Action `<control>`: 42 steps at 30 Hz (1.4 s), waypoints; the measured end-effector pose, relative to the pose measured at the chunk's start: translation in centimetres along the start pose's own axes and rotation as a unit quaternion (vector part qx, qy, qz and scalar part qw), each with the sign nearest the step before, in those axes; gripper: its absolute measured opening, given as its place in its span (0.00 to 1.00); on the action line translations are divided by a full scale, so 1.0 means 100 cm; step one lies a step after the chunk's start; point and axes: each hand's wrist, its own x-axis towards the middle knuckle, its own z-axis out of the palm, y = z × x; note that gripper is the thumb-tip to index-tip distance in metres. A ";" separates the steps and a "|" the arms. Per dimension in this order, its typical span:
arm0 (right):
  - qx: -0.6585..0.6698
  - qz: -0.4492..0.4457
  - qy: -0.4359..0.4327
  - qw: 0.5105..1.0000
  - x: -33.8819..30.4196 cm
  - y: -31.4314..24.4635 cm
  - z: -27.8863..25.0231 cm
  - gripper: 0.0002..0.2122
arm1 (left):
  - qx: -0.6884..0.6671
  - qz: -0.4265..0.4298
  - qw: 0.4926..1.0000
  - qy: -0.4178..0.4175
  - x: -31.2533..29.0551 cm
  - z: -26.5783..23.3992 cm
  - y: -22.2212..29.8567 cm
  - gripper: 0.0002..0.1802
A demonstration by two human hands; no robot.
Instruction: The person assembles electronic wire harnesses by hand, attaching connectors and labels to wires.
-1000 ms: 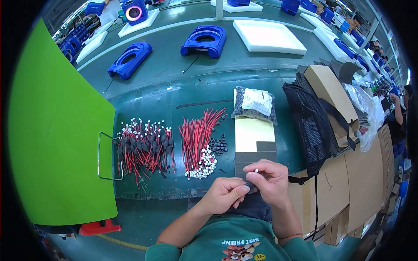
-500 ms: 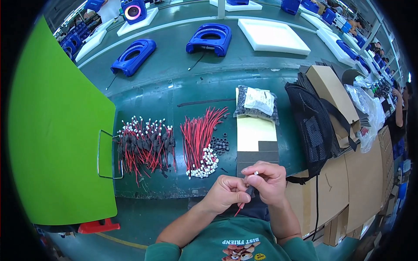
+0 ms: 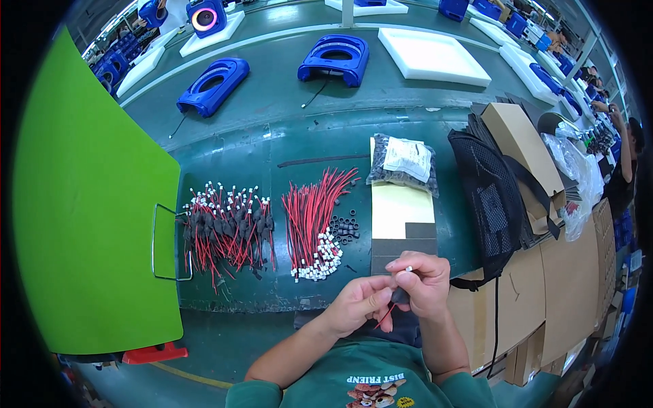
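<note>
Apparently at a wrapping step, fingers of the left hand (image 3: 359,304) pinch nearly together on a dark patch (image 3: 400,296), red wire (image 3: 386,315) trailing below them, while those of the right hand (image 3: 427,290) close on a white plug (image 3: 409,269), the next move likely calling for snug pressing.

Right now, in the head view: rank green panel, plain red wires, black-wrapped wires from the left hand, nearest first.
1. Plain red wires: ahead and left of the left hand, on the bench.
2. Black-wrapped wires: farther left, past the plain ones.
3. Green panel: far left, beyond both piles.
</note>
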 end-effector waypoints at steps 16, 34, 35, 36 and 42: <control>-0.017 0.032 0.021 0.999 0.000 -0.004 -0.005 0.05 | -0.057 0.045 0.997 0.005 0.005 0.002 -0.006 0.15; 0.028 0.075 0.017 0.997 -0.001 0.007 -0.008 0.05 | -0.122 0.095 0.982 0.111 0.010 0.002 -0.008 0.13; 0.028 0.075 0.017 0.997 -0.001 0.007 -0.008 0.05 | -0.077 0.114 0.979 0.153 0.010 0.005 -0.004 0.15; 0.038 0.080 0.032 0.996 0.000 0.007 -0.007 0.05 | -0.077 0.115 0.979 0.153 0.009 0.006 -0.003 0.15; 0.040 0.069 0.047 0.996 0.000 0.014 -0.010 0.05 | 0.024 0.177 0.967 0.179 0.007 0.010 0.007 0.18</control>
